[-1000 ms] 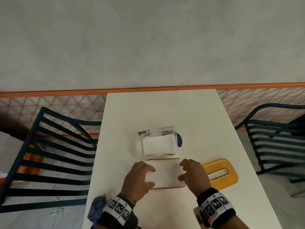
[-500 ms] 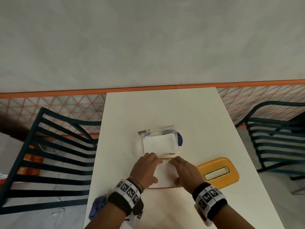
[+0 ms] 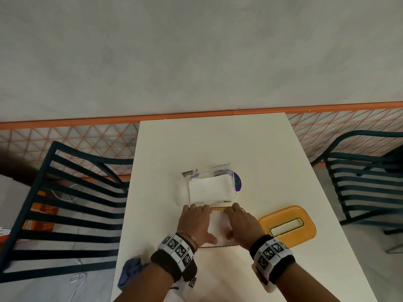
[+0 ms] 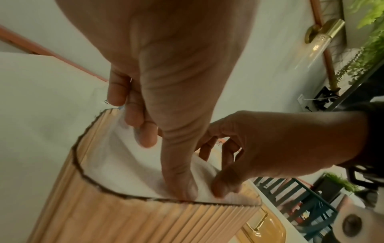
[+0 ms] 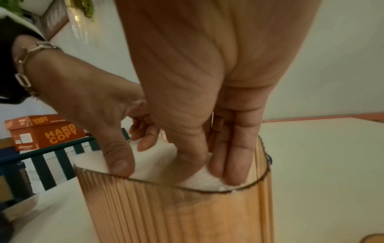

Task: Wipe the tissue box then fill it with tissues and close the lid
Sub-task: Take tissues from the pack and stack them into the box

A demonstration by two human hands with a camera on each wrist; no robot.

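Left hand (image 3: 197, 223) and right hand (image 3: 242, 223) press flat, fingers straight, on tissues (image 4: 124, 172). They hide most of the tissue box (image 5: 187, 213).

wall (image 3: 196, 51): plain grey | table (image 3: 218, 144): white | chairs (image 3: 76, 203): dark slatted, both sides | floor (image 3: 98, 140): orange-lined tiles

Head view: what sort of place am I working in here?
Probably a café or office break area: a white table with slatted metal chairs either side, a brass wall lamp, and a copy-paper carton.
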